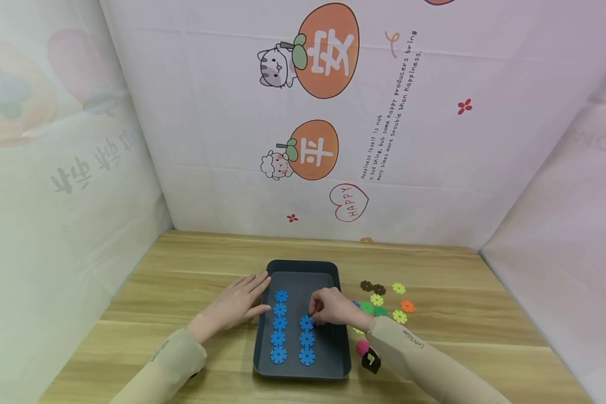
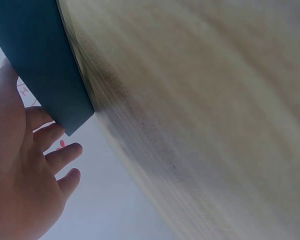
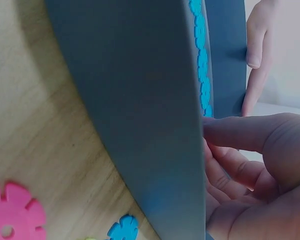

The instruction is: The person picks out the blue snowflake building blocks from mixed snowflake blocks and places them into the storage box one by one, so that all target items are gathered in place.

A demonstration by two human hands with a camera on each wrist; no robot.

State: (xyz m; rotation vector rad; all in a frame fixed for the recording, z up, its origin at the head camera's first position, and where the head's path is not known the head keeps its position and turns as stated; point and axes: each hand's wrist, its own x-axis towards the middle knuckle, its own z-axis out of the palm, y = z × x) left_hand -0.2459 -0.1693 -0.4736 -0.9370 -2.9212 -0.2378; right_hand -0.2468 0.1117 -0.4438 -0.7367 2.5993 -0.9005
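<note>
A dark grey tray [image 1: 303,367] lies on the table, holding two columns of blue notched plastic discs. The left column has several discs, including a blue disc [image 1: 278,338]; three make up the right column. My right hand [image 1: 333,307] reaches over the tray's right wall, thumb and fingertips pinching the right edge of the top blue disc [image 1: 306,322] in that column. In the right wrist view, the tray wall [image 3: 135,90] partly hides those fingertips. With fingers extended, my left hand [image 1: 237,302] rests against the tray's left rim; the left wrist view shows its fingers at the tray's outer side [image 2: 40,60].
Right of the tray lie loose discs: brown [image 1: 379,289], yellow [image 1: 398,288], orange [image 1: 407,306], green [image 1: 367,307] and pink [image 1: 362,348]. A black tag-like piece [image 1: 371,361] is by the right sleeve. A printed cloth wall [image 1: 409,213] stands behind the wooden table [image 1: 222,252].
</note>
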